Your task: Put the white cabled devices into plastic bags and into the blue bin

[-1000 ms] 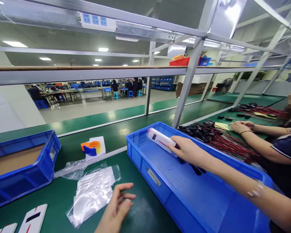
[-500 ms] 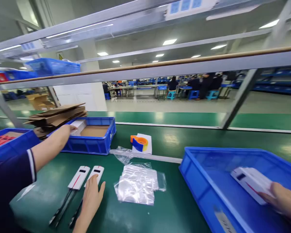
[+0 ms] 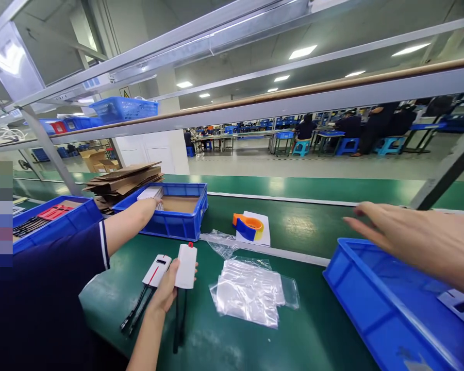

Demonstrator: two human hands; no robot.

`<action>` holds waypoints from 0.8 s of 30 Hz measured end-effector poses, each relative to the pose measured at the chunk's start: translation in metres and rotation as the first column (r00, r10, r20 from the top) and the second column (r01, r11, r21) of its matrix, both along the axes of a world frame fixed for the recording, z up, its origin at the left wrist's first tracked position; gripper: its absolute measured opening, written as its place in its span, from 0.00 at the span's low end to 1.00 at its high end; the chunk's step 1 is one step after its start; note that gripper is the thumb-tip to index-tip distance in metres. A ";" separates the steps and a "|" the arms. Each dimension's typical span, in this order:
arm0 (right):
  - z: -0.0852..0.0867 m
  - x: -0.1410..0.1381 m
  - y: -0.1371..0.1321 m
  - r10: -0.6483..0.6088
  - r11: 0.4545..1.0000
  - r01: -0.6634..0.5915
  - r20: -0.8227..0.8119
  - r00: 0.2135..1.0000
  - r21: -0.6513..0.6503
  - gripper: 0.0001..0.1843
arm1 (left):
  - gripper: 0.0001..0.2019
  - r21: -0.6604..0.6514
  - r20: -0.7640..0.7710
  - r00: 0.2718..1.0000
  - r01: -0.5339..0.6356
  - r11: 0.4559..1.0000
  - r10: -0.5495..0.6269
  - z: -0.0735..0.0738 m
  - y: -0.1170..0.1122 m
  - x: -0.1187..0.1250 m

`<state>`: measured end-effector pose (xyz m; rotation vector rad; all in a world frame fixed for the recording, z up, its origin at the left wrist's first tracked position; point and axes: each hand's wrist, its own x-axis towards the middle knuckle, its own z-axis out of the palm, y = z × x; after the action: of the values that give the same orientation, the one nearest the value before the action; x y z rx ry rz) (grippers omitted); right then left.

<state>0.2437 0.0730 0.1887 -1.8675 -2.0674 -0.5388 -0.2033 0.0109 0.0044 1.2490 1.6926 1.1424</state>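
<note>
My left hand (image 3: pixel 166 291) grips a white flat device (image 3: pixel 186 268) with a red tip, raised off the green bench; its two black cables hang below. A similar white device (image 3: pixel 157 270) with a dark window, a red stripe and black cables lies to the left of that hand. Over the big blue bin (image 3: pixel 355 288) on the right, my right hand (image 3: pixel 390 226) is open, fingers stretched and holding nothing. Inside that bin, partly cut off by the frame edge, rests another white device (image 3: pixel 458 304). Clear plastic bags (image 3: pixel 247 293) are stacked between the hands.
On the left, a co-worker's arm (image 3: pixel 129 221) reaches into a blue bin (image 3: pixel 174 229) with white items. Behind are cardboard sheets (image 3: pixel 126 180). A tape roll in an orange and blue holder (image 3: pixel 249 228) sits on white paper. A metal frame post (image 3: pixel 448 159) rises at right.
My left hand has picked up the nearer white device, turning it over. My right hand has let go of the device in the big bin and lifted out. The view has swung left.
</note>
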 end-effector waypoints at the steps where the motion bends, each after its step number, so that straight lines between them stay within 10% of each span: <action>1: 0.016 -0.033 -0.006 0.016 0.998 -0.008 0.125 0.992 -0.060 0.12 | 0.32 0.013 0.158 0.987 0.025 1.000 -0.026 0.007 -0.006 0.007; 6: 0.050 -0.163 -0.043 0.365 0.918 -0.321 0.183 0.913 -0.232 0.14 | 0.25 0.083 0.873 0.478 0.046 0.995 -0.095 0.031 -0.029 0.042; 10: 0.026 -0.201 -0.059 0.499 0.811 -0.486 -0.049 0.865 -0.326 0.15 | 0.24 0.100 0.915 0.388 0.035 0.994 -0.106 0.036 -0.038 0.053; 14: -0.041 -0.207 -0.075 0.447 0.697 -0.556 -0.332 0.831 -0.454 0.18 | 0.28 0.126 0.893 0.438 -0.034 0.991 -0.099 0.034 -0.039 0.070; 19: -0.133 -0.199 -0.091 0.217 0.610 -0.668 -0.721 0.658 -0.426 0.12 | 0.36 0.210 0.733 0.677 -0.127 0.969 -0.070 0.021 -0.031 0.113; 24: -0.171 -0.158 -0.094 -0.129 0.605 -0.719 -0.932 0.338 -0.344 0.34 | 0.22 0.277 0.329 0.899 0.202 0.939 -0.290 0.004 -0.009 0.120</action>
<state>0.0853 -0.0211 0.0174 -1.2844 -1.7246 1.4230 -0.0831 0.0018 0.0086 1.2582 1.1113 1.3487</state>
